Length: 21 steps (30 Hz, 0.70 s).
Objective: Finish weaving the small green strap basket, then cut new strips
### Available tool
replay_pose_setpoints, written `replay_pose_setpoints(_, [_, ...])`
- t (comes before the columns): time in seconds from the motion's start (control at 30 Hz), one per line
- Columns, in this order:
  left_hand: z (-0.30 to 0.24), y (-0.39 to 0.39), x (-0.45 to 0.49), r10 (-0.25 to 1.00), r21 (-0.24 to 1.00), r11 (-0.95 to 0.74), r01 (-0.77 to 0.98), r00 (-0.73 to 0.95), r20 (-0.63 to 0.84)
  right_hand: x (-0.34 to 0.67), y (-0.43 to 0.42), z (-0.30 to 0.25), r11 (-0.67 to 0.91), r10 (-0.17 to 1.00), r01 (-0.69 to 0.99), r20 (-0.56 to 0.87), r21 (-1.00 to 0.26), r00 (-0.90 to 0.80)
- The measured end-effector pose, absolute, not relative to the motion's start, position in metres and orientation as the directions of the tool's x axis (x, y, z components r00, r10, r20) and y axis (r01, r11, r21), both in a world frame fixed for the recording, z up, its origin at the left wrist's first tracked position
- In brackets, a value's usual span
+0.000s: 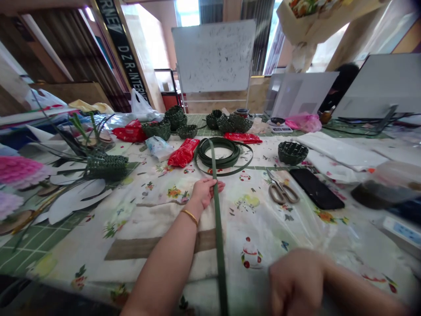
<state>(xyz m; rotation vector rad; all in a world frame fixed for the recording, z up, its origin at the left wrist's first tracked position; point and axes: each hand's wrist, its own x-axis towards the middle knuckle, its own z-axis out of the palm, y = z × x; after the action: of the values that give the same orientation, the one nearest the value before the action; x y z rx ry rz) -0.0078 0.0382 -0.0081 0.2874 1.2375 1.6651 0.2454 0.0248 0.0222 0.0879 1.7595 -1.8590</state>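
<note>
My left hand (206,192) reaches forward over the table, with its thumb and fingers closed on a flat dark green plastic strip (219,245). The strip runs from a coil of the same material (235,159) beyond my fingers, through the hand, and down past the bottom edge of the view. My right hand (296,278) is low on the right, apart from the visible part of the strip. Motion smears it and its fingers curl downward, so what they hold, if anything, does not show. Under my left forearm lies a folded beige cloth with brown stripes (138,249).
Scissors (283,193) and a black phone (316,188) lie to the right. A small woven green basket (292,152) stands beyond them. Several more woven baskets (157,130) and red packets (183,152) sit at the back. Left are white cut-outs (77,199) and a woven piece (107,166).
</note>
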Motion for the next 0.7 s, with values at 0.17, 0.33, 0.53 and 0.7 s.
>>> replay_pose_setpoints(0.17, [-0.008, 0.038, -0.004, 0.821, 0.835, 0.006, -0.551, -0.474, -0.318, 0.266, 0.107, 0.032, 0.178, 0.874, 0.376, -0.029, -0.909, -0.485])
replay_pose_setpoints(0.33, [-0.008, 0.034, -0.004, 0.868, 0.847, 0.025, -0.531, -0.408, -0.282, 0.277, 0.146, 0.006, 0.189, 0.977, 0.652, 0.076, -0.734, -0.198])
replay_pose_setpoints(0.53, [-0.008, 0.031, -0.005, 0.889, 0.861, -0.056, -0.505, -0.417, -0.187, 0.268, 0.143, 0.003, 0.332, 0.941, 0.889, 0.054, -0.316, -0.333])
replay_pose_setpoints(0.7, [-0.009, 0.032, -0.006, 0.878, 0.869, -0.055, -0.492, -0.438, -0.193, 0.262, 0.138, 0.012, 0.31, 0.946, 0.944, -0.058, -0.114, -0.318])
